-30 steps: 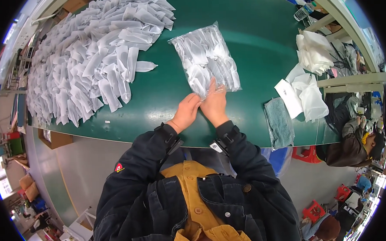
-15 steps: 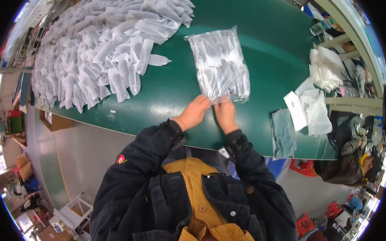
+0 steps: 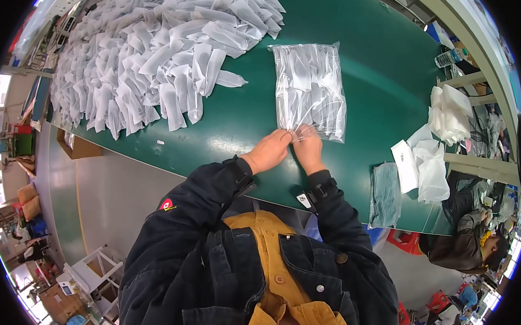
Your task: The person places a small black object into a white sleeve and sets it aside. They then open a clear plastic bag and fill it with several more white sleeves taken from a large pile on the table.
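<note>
A clear plastic bag (image 3: 310, 85) filled with rows of small white packets lies flat on the green table (image 3: 385, 87) in front of me. Both hands are at its near edge. My left hand (image 3: 270, 151) pinches the bag's near left corner between bent fingers. Close beside it, my right hand (image 3: 309, 150) has its fingers curled at the same edge, under or behind the see-through film. The fingertips nearly meet, and the film is gathered into creases there. To the left spreads a big heap of white sleeve-like packets (image 3: 151, 57).
At the right lie a striped grey-blue cloth item in film (image 3: 384, 195), a white packet (image 3: 405, 166) and stacked white bags (image 3: 449, 115). A plastic bottle (image 3: 450, 58) stands by the metal frame (image 3: 481, 160). Another person (image 3: 466, 243) sits at the far right.
The view has shifted, so the table's things sit further right. Both hands stay at the bag's near edge, and the film there is drawn tighter around the right fingers.
</note>
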Demonstrator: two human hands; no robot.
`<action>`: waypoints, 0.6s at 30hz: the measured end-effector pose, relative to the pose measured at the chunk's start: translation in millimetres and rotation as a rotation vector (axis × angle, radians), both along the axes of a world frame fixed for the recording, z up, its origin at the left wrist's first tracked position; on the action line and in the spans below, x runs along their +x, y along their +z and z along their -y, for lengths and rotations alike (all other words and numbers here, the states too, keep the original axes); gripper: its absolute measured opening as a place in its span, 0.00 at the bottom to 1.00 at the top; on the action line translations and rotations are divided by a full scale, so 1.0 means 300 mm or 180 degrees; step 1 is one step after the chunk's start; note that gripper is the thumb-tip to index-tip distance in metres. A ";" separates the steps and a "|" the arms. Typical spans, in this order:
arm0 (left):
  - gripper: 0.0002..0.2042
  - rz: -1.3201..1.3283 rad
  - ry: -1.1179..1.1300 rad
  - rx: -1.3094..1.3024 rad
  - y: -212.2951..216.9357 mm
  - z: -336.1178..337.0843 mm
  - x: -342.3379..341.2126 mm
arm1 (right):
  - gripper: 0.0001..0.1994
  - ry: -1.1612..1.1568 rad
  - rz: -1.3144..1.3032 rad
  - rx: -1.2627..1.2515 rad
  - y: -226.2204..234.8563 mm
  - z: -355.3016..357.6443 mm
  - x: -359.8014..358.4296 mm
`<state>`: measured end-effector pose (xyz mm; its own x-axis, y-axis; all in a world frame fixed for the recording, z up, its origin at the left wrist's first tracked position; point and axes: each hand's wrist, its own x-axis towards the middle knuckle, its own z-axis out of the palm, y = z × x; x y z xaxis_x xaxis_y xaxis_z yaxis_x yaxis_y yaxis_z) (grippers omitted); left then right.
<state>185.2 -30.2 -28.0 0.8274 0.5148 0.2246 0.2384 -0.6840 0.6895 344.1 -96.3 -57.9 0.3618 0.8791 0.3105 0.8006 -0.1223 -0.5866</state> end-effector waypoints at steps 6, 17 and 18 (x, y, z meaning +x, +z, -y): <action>0.22 0.0022 0.0213 0.0279 0.082 -0.009 0.020 | 0.09 -0.0848 0.0309 -0.0305 0.098 0.016 0.095; 0.41 -0.0378 -0.0205 0.0959 0.109 -0.150 0.234 | 0.12 -0.0597 0.0542 -0.1036 0.142 -0.089 0.142; 0.41 -0.0377 -0.0210 0.0950 0.095 -0.162 0.240 | 0.12 -0.0471 0.0551 -0.1131 0.147 -0.085 0.147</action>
<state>257.2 18.5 0.5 0.8862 0.3851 0.2576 0.2534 -0.8683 0.4264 388.3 -70.8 -13.9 0.4613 0.8849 0.0647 0.8422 -0.4138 -0.3457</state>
